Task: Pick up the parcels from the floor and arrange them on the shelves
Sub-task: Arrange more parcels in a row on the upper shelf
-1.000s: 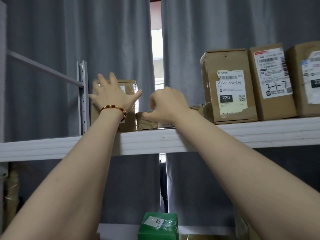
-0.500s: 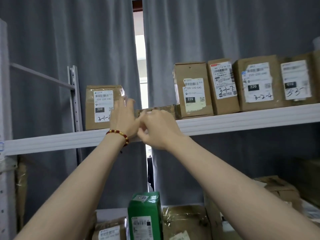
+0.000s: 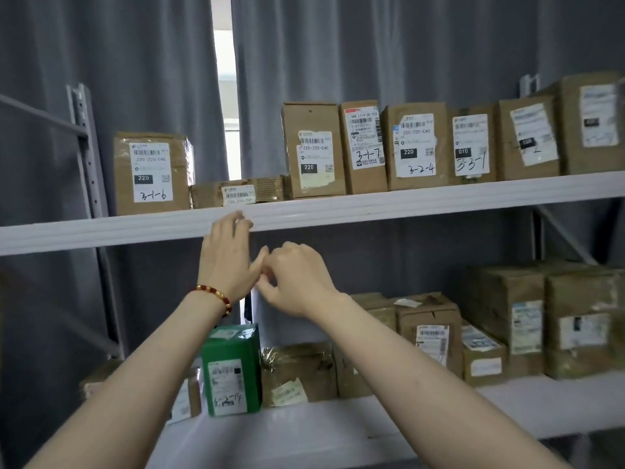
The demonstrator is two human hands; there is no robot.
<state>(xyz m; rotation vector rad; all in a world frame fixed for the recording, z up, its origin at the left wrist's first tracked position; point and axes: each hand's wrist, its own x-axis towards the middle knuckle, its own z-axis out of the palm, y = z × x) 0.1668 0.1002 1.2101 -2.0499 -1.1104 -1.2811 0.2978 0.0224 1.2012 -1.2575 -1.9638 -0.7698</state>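
The left hand (image 3: 226,255) is raised in front of the white edge of the upper shelf (image 3: 406,204). Its fingers are loose and almost straight, and it holds nothing. On its wrist sits a bracelet (image 3: 214,295) of red and golden beads. The right hand (image 3: 297,279) is just beside it, a little lower, with fingers loosely curled and also nothing in them. The left thumb meets the first finger of the right hand; if they really touch, I cannot tell.

Directly above the left hand, on the upper shelf, lies a flat parcel (image 3: 236,195) with a white label on its front. Just beside it on the left stands a brown box (image 3: 152,174) with 3-1-6 written on the label. On the right of the flat parcel a row of upright boxes goes to the end of the shelf. First comes a box with a torn label (image 3: 313,150), then the boxes marked 3-1-7 (image 3: 363,147), 3-2-4 (image 3: 416,147) and 3-3-1 (image 3: 471,147), and then two more whose labels are too blurred to read.

Below the hands is the lower shelf (image 3: 304,424). A green box (image 3: 233,370) stands upright on it, near the left forearm. To its right is a taped parcel (image 3: 299,370), and further right are more brown parcels, some stacked. Behind everything hangs a grey curtain (image 3: 338,45) with a narrow bright gap. A grey metal post (image 3: 86,147) stands at the left end.
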